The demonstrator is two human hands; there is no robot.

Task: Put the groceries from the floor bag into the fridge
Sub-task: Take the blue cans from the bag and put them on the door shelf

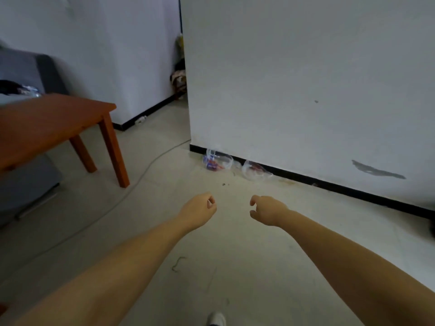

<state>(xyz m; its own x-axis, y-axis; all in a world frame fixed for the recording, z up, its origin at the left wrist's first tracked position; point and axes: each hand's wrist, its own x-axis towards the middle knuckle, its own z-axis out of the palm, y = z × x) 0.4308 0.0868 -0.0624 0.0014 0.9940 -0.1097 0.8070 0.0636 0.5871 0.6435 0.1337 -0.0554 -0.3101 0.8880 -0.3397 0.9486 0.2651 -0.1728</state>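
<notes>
Both arms reached forward; the left hand [200,209] and right hand [267,209] hung loosely curled, holding nothing. Two clear bags [217,161] lay on the floor [235,255] well beyond them, against the wall.

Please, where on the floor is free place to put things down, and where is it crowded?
Bare floor lies between the two forearms, from the left hand and right hand down to the shoe. More lies between the wooden table and the wall corner, crossed by a cable. It is crowded at the baseboard, where two clear plastic bags lie.
</notes>
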